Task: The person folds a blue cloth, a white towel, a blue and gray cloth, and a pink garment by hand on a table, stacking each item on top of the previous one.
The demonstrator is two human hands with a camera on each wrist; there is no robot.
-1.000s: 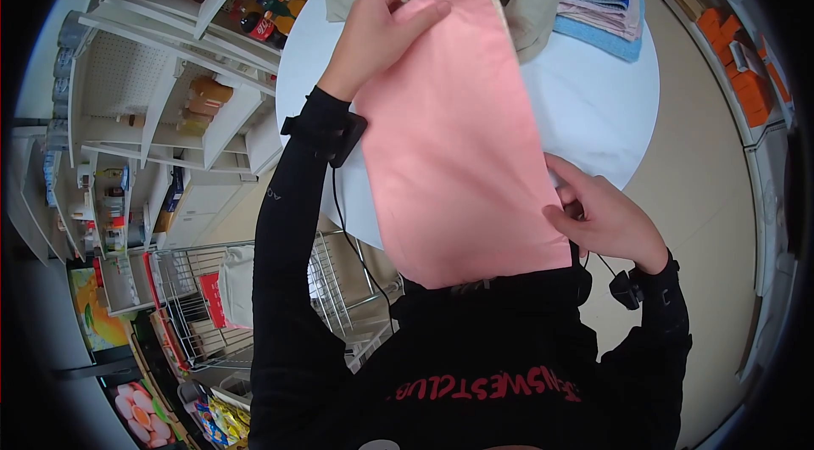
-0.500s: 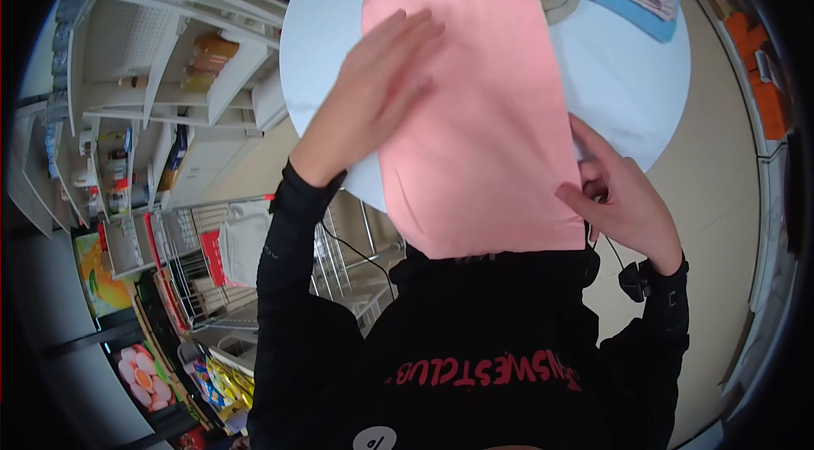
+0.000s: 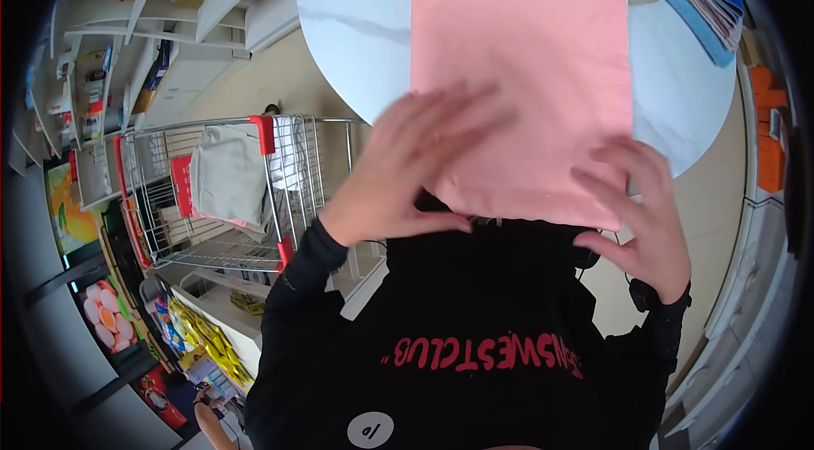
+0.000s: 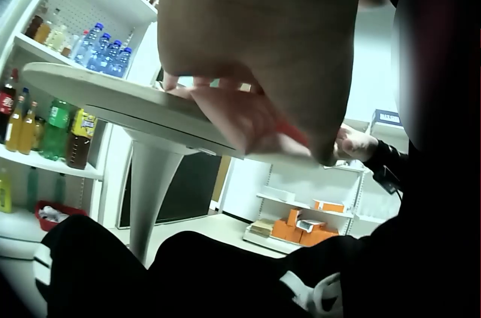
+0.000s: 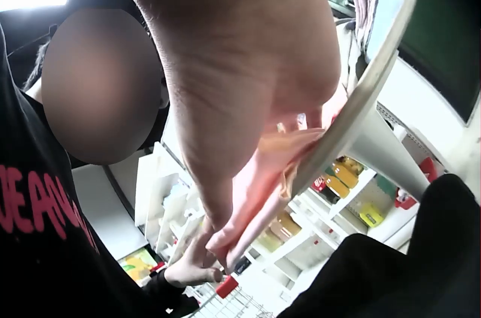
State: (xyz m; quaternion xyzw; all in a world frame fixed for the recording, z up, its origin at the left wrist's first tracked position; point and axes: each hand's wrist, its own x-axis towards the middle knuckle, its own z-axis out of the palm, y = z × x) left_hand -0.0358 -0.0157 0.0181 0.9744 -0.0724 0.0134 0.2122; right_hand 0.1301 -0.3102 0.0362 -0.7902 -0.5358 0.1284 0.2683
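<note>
A grey cloth (image 3: 225, 174) is seen lying in the wire shopping cart (image 3: 318, 166) beside the round white table (image 3: 356, 34). Folded towels (image 3: 708, 17) are stacked on its far edge, and bottles (image 4: 56, 126) are shelved behind.

The left hand (image 4: 263, 40) is seen from close by, filling the upper middle of the view, with its fingers laid on a pink cloth (image 4: 248, 119). The cloth is spread over the near edge of a round white table (image 4: 90, 86), which is viewed from below and is carried by a single white pedestal (image 4: 150, 183). At the right end of the cloth the right hand (image 4: 355, 143) is seen touching it, a black sleeve behind. On the left, white shelves are stocked with water bottles (image 4: 101, 51) above and coloured drink bottles (image 4: 52, 126) below. Far off, orange boxes (image 4: 301, 228) are stacked on a low shelf. The near foreground is taken up by black clothing (image 4: 225, 273).
</note>
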